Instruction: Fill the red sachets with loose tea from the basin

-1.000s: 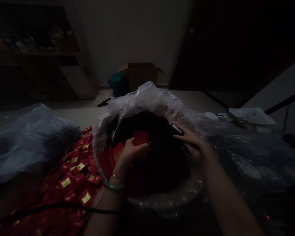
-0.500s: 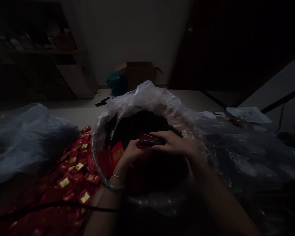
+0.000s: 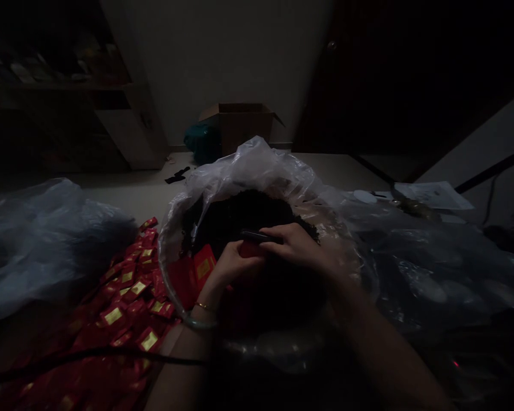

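Over a round container lined with clear plastic [image 3: 166, 251], both my hands are close together. My left hand [image 3: 232, 264], with a bangle and thin bracelet at the wrist, grips a small red packet [image 3: 249, 249]. In my right hand [image 3: 297, 245] is a dark, slim, smooth-edged tool [image 3: 255, 235], held against the packet's top; its exact kind is hard to make out in the dim light. Dark, crumbly loose leaves [image 3: 248, 208] fill the container. More red packets [image 3: 204, 267] lie inside at its left edge.
A heap of red packets with gold labels [image 3: 113, 315] spreads at left, beside a clear plastic bag [image 3: 55, 228]. More plastic sheeting [image 3: 411, 257] lies to the right. Behind stand an open cardboard box [image 3: 246, 125] and a teal bag [image 3: 203, 142]. A dark cord [image 3: 94, 351] crosses the lower left.
The dark tool in my right hand has tipped, so its open, shiny-edged side no longer shows. My left hand stays on the red packet.
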Available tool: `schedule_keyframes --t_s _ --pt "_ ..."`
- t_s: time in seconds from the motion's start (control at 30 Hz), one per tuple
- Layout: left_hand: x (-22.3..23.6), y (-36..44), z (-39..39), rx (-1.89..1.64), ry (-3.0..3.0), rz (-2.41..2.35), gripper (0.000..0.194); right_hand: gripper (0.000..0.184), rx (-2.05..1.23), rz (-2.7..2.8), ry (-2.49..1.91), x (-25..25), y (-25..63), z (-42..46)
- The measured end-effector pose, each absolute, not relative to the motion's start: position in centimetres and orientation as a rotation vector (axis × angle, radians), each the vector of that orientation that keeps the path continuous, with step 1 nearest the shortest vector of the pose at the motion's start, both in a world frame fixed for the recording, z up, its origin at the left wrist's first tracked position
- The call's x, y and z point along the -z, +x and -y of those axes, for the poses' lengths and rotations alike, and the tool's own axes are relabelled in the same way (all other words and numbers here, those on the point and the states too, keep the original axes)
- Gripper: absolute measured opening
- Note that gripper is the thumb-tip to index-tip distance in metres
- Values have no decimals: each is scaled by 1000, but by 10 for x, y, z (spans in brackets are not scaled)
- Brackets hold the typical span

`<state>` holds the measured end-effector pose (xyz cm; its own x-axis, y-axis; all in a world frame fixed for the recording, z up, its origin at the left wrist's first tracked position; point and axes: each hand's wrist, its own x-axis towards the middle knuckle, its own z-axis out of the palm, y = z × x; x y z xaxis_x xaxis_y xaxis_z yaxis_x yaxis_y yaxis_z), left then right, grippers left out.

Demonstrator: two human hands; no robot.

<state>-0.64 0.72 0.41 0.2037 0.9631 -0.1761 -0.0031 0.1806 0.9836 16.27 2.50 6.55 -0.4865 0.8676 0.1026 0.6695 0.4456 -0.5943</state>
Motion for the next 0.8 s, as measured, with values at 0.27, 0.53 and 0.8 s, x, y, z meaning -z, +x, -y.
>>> schedule_keyframes --t_s 0.27,0.53,0.8 --pt "-5 -7 -7 -958 1186 -1104 24 31 -693 2291 -1311 -63 164 -26" --pt "-1 -7 -8 -957 1207 -1097 25 32 -705 2302 -1331 -63 164 -27" --pt "-1 -8 -9 -953 1203 -1086 32 32 -713 2309 -1341 -63 165 -28"
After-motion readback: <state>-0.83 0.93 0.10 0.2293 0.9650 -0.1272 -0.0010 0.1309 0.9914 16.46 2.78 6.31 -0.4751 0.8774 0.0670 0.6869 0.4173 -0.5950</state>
